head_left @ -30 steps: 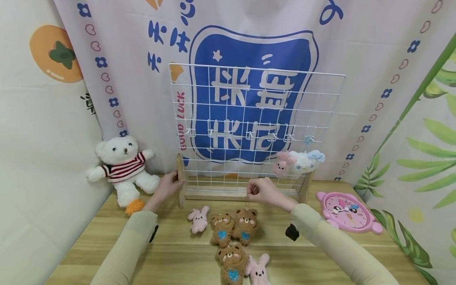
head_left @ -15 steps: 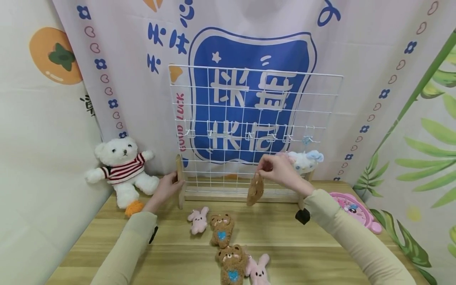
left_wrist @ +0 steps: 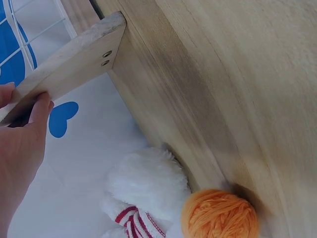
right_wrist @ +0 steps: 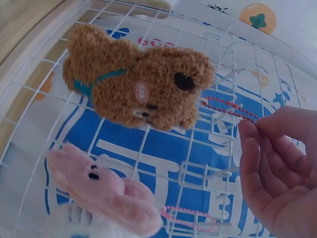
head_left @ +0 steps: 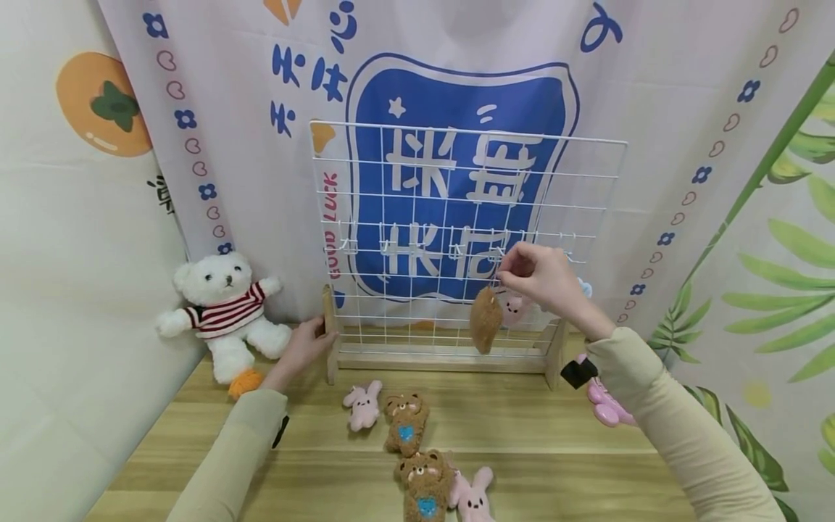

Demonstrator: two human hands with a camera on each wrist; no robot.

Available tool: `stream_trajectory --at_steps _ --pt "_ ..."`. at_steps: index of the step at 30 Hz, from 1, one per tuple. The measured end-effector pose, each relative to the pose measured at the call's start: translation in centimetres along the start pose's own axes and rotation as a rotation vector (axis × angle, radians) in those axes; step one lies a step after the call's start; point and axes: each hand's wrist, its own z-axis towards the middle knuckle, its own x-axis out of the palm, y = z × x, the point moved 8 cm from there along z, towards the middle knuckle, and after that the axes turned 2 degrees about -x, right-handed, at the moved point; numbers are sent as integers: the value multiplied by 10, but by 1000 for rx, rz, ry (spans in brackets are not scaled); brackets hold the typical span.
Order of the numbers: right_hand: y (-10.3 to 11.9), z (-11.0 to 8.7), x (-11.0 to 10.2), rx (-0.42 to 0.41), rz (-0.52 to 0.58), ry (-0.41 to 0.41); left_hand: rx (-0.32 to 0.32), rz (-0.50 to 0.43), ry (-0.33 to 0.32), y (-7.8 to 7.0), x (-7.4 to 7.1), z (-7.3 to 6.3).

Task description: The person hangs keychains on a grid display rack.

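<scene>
My right hand pinches the red bead chain of a brown bear plush keychain, which dangles before the white wire grid rack, below a row of hooks. In the right wrist view, a hanging pink bunny keychain is beside the bear, and a white plush peeks out under the bunny. My left hand grips the rack's wooden side post, thumb and fingers on either side. On the table lie two more brown bears and two pink bunnies.
A white teddy bear in a striped sweater sits left of the rack, an orange yarn ball at its foot. A pink clock is partly behind my right sleeve. A printed cloth hangs behind the rack on the wooden table.
My right hand has lifted one bear off the table by its chain and carried it up and right to the hooks. The left hand stays on the post.
</scene>
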Motion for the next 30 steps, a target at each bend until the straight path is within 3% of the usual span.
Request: stream_trajectory --at_steps 7,13,30 --pt "-5 3 -21 -4 -60 -60 11 -9 0 -4 -2 0" --pt "-11 13 -26 14 -97 -61 15 -6 1 -2 -2 0" --pt "-32 43 -13 74 -122 15 17 -3 -3 0 0 1"
